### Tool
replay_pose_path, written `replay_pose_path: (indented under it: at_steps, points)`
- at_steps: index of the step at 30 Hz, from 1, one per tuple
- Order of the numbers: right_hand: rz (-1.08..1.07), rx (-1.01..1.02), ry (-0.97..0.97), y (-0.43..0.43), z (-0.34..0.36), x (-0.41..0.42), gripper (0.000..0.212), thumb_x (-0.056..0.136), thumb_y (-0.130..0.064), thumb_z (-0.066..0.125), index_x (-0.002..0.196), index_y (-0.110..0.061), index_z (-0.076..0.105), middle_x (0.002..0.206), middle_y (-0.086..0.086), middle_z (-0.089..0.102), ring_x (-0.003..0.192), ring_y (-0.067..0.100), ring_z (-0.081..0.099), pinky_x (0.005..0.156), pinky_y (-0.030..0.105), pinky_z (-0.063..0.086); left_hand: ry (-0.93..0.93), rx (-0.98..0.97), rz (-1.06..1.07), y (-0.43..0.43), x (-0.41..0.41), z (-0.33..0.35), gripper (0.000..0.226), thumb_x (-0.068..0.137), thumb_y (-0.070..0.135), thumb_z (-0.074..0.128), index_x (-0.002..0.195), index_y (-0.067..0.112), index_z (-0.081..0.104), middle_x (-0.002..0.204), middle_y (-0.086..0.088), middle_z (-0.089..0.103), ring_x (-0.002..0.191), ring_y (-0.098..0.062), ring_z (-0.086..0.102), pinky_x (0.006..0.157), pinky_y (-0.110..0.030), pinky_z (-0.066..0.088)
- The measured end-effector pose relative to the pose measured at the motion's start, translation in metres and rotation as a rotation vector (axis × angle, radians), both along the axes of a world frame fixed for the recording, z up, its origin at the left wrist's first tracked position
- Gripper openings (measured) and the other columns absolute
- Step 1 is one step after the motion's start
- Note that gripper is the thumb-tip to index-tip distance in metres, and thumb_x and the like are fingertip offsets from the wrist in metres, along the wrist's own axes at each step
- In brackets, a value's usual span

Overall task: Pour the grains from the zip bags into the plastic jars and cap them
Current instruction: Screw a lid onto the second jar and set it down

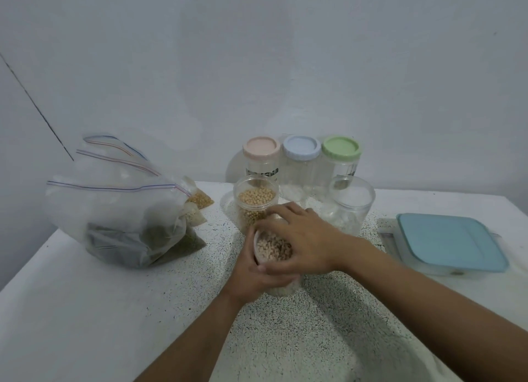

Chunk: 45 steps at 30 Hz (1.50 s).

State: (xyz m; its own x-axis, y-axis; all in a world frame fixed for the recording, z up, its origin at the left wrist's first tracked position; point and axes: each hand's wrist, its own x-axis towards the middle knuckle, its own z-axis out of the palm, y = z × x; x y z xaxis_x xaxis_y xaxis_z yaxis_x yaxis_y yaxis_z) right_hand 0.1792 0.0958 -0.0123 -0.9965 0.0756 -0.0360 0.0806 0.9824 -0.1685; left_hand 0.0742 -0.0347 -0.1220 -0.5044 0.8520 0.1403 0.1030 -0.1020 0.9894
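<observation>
Left hand (257, 271) grips the grain-filled jar (273, 250) steady while right hand (304, 238) curls over its mouth, likely to cap it.

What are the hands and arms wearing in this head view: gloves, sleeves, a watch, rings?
Nothing that shows. The left hand and the right hand are bare, without gloves, and no ring is visible on the fingers in view. The left forearm and the right forearm are bare down to the frame's edge: no sleeve, watch or bracelet.
</observation>
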Motion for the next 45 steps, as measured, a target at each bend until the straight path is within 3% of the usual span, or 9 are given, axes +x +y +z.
replay_pose_path:
  at_steps: [3,9,12,14,17,20,29,36,45]
  points:
    - [0.045,-0.131,0.022,-0.001,-0.014,0.008,0.069,0.091,-0.071,0.052,0.151,-0.044,0.034,0.159,-0.001,0.03,0.141,0.02,0.027,0.112,0.041,0.029,0.039,-0.008,0.033,-0.001,0.002,-0.002,0.101,0.06,0.014,0.093,0.143,0.032,0.038,0.138,0.006,0.057,0.133,-0.022,0.056,0.102,-0.039,0.053]
    - [-0.377,0.101,0.297,-0.044,-0.036,-0.001,0.061,0.09,-0.07,0.037,0.138,-0.033,0.046,0.134,0.007,0.051,0.116,0.028,0.045,0.09,0.045,0.047,0.084,0.041,0.215,0.006,0.02,0.004,0.091,0.07,0.048,0.091,0.143,0.024,0.042,0.144,-0.011,0.055,0.13,-0.032,0.058,0.105,-0.056,0.049]
    - [-0.411,0.133,0.275,-0.044,-0.034,-0.002,0.064,0.091,-0.071,0.032,0.138,-0.031,0.045,0.129,0.01,0.053,0.112,0.031,0.047,0.088,0.047,0.046,0.158,0.001,0.305,0.008,0.026,0.003,0.079,0.075,0.04,0.089,0.135,0.056,0.039,0.14,-0.001,0.054,0.127,-0.017,0.059,0.104,-0.033,0.052]
    - [-0.4,0.136,0.259,-0.043,-0.033,-0.003,0.066,0.091,-0.072,0.031,0.14,-0.029,0.043,0.126,0.01,0.052,0.11,0.03,0.045,0.089,0.047,0.045,0.219,-0.006,0.302,0.008,0.026,0.003,0.086,0.073,0.034,0.089,0.138,0.05,0.036,0.139,0.002,0.055,0.126,-0.011,0.059,0.101,-0.024,0.051]
    - [-0.263,0.078,0.196,-0.027,-0.026,-0.001,0.072,0.089,-0.077,0.038,0.143,-0.03,0.041,0.124,0.005,0.05,0.109,0.024,0.039,0.092,0.043,0.045,0.145,-0.012,0.223,0.006,0.02,0.005,0.096,0.061,0.021,0.096,0.139,0.023,0.04,0.133,-0.001,0.056,0.12,-0.007,0.061,0.092,-0.022,0.055]
    - [-0.15,-0.013,0.119,-0.006,-0.016,0.005,0.083,0.081,-0.085,0.047,0.145,-0.033,0.04,0.12,-0.003,0.047,0.107,0.018,0.036,0.088,0.035,0.041,0.072,-0.049,0.083,0.003,0.009,0.004,0.105,0.058,-0.002,0.096,0.141,0.029,0.04,0.134,0.002,0.057,0.126,-0.013,0.059,0.096,-0.03,0.055]
    - [-0.339,0.074,0.224,-0.017,-0.026,0.004,0.085,0.073,-0.09,0.031,0.132,-0.03,0.047,0.107,0.001,0.045,0.099,0.018,0.041,0.07,0.032,0.039,0.127,-0.104,0.126,0.004,0.018,0.013,0.105,0.049,0.027,0.102,0.137,0.028,0.045,0.13,0.006,0.062,0.122,-0.011,0.061,0.099,-0.035,0.056]
    - [-0.413,-0.53,0.232,0.003,-0.039,0.03,0.116,0.058,-0.091,0.066,0.152,-0.032,0.032,0.134,-0.013,0.041,0.121,0.009,0.046,0.104,0.037,0.045,0.172,-0.274,-0.056,-0.013,0.004,0.031,0.101,0.057,0.041,0.099,0.141,0.035,0.043,0.13,0.01,0.061,0.118,-0.008,0.062,0.091,-0.03,0.059]
    - [-0.645,-0.854,0.299,0.009,-0.086,0.074,0.084,0.053,-0.059,0.093,0.121,-0.032,0.051,0.106,-0.008,0.067,0.093,0.009,0.068,0.075,0.03,0.062,-0.087,-0.426,-0.2,-0.038,-0.012,0.047,0.035,0.095,0.03,0.068,0.128,0.04,0.062,0.127,0.016,0.069,0.118,-0.005,0.064,0.099,-0.03,0.055]
